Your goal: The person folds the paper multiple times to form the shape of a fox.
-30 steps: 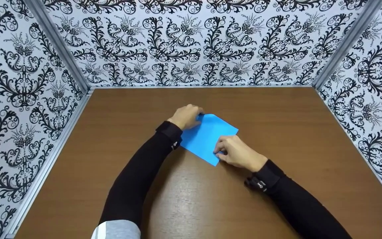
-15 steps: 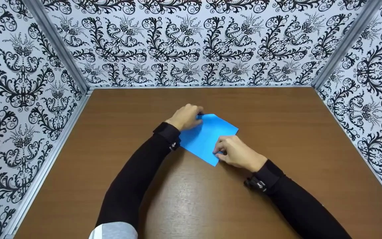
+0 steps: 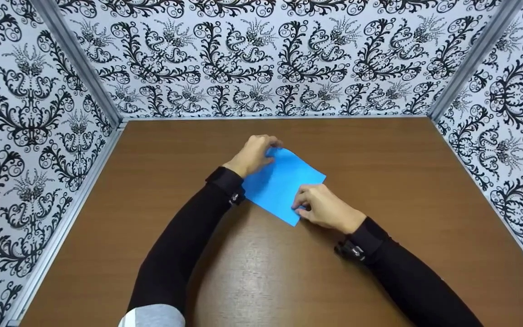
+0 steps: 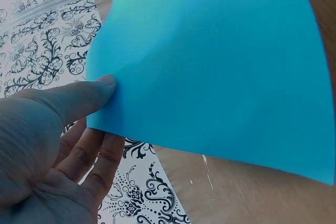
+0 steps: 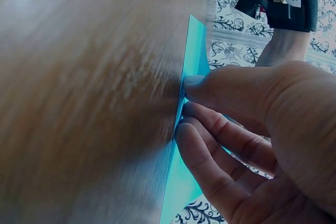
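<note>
A sheet of bright blue paper (image 3: 279, 184) lies slantwise on the brown table, between my two hands. At its far left edge my left hand (image 3: 253, 155) pinches a corner; in the left wrist view the thumb lies on top of the paper (image 4: 210, 77) and the fingers are beneath. That end curves up off the table. My right hand (image 3: 327, 208) has curled fingers at the near right edge. The right wrist view shows its thumb and fingertips pinching the paper's edge (image 5: 195, 45) close to the tabletop. My left forearm hides part of the paper's left side.
The brown wooden table (image 3: 252, 281) reaches back to a wall (image 3: 261, 59) with black scroll patterns. Similar side walls (image 3: 30, 136) stand left and right, joined by grey metal posts (image 3: 80, 63). Each wrist carries a black strap with a small camera (image 3: 351, 250).
My left hand has moved slightly up and away, raising the far left end of the paper and straightening its far edge. My right hand has stayed in place.
</note>
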Demonstrator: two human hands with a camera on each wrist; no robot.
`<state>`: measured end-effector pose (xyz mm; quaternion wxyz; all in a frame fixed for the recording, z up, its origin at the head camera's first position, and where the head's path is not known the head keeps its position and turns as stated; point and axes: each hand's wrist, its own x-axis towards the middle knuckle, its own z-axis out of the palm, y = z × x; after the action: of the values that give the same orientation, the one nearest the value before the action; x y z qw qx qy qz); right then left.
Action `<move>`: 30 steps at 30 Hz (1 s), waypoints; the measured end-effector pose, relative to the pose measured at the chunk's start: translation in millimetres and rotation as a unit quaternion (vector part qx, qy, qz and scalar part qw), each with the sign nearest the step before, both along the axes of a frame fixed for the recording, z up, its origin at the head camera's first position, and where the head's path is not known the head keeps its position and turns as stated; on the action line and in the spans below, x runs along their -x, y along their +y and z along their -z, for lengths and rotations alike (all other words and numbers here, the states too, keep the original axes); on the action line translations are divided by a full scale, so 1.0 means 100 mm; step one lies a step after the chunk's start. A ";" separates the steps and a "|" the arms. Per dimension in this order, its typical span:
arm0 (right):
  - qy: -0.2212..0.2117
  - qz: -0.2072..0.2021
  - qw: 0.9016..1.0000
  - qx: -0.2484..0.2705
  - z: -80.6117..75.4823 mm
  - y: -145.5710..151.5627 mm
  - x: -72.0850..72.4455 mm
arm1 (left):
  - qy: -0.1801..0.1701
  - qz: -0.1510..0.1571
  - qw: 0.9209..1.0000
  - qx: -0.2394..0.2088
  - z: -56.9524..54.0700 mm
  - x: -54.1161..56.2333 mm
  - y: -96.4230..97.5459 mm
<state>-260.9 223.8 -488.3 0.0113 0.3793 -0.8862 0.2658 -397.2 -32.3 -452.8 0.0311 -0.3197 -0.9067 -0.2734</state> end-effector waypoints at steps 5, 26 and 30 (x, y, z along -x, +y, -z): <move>0.003 -0.002 1.000 -0.001 0.00 0.00 0.01 | 0.025 0.000 0.999 -0.023 -0.01 -0.03 -0.04; -0.005 -0.017 1.000 -0.008 -0.04 0.01 -0.02 | 0.054 -0.018 0.995 -0.087 -0.04 -0.19 -0.09; -0.009 -0.017 1.000 -0.009 -0.04 0.01 -0.02 | 0.057 -0.018 0.993 -0.098 -0.05 -0.24 -0.09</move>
<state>-258.6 224.8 -484.4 -0.0042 0.3918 -0.8820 0.2617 -373.7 -40.9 -447.4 0.1190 -0.3141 -0.8779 -0.3413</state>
